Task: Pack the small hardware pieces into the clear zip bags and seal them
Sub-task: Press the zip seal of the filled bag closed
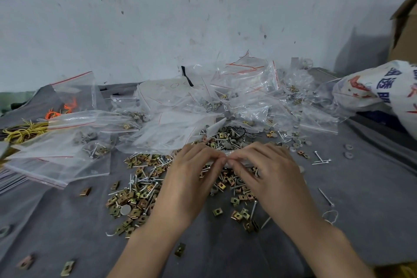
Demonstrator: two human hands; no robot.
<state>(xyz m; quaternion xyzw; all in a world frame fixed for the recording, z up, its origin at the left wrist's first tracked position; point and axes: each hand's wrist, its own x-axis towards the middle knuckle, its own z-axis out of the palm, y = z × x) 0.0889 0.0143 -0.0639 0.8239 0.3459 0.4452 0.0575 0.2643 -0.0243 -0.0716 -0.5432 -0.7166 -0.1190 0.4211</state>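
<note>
While working over the grey cloth (pixel 67 221), facing a heap of clear zip bags (pixel 180 106) behind a scatter of brass clips and nails (pixel 133 201). Curling left hand (pixel 191 174) and right hand (pixel 268 171), fingertips meeting, both pinching the top edge of a small clear bag (pixel 234 154) just above that scatter.

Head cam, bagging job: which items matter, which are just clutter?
Job: left hand and right hand pinching small zip bag; brass clips; nails; grey caps; empty zip bags.
Clutter: yellow cord; orange cord; printed sack; cardboard box.
</note>
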